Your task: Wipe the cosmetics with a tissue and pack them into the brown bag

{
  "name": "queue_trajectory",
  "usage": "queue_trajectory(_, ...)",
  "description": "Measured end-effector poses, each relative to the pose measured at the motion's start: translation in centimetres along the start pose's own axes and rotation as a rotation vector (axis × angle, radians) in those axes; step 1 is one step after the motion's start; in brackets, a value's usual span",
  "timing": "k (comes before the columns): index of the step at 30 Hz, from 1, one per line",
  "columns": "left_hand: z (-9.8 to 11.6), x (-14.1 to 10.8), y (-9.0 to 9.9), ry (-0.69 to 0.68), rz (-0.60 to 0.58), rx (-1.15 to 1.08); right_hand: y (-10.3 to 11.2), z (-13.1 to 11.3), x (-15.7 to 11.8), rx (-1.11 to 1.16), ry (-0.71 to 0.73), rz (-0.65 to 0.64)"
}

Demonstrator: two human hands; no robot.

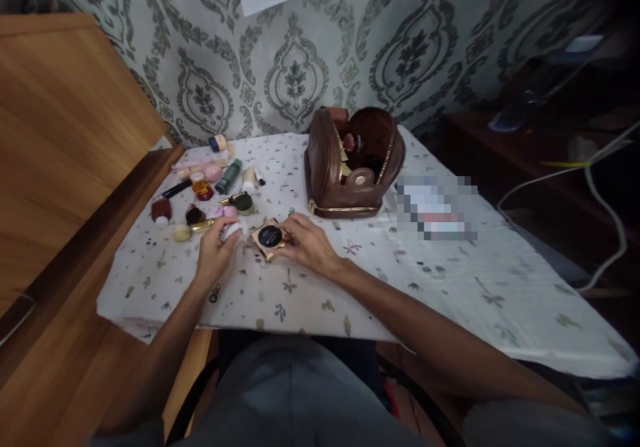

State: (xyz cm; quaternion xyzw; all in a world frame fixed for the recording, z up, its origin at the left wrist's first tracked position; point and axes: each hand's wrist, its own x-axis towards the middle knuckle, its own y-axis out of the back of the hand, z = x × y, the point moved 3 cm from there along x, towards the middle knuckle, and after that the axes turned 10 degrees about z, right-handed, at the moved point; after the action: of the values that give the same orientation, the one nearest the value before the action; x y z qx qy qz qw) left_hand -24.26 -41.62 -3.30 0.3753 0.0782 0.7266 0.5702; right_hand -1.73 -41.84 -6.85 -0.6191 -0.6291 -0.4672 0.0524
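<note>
My right hand grips a square gold compact with a round black centre, thumb and fingers at its right edge. Pinched in my left hand is a crumpled white tissue, close to the compact's left side. Just beyond my left hand lie a gold tube, a pink tube and a dark green round jar. A brown leather bag stands unzipped behind my right hand, with a few items visible inside.
Bottles, tubes and jars crowd the table's left side, among them a red-brown bottle and a yellow-red jar. A wooden panel borders the left. A blurred-out flat object lies right of the bag; a white cable hangs at far right.
</note>
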Motion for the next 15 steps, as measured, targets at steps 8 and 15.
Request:
queue_trajectory(8,-1.3,0.9,-2.1,0.021,-0.126,-0.046,-0.6,0.7,0.3,-0.062,-0.113,-0.167)
queue_trajectory(15,-0.3,0.4,-2.0,-0.077,-0.139,0.085,-0.7,0.9,0.2,-0.081,-0.144,-0.173)
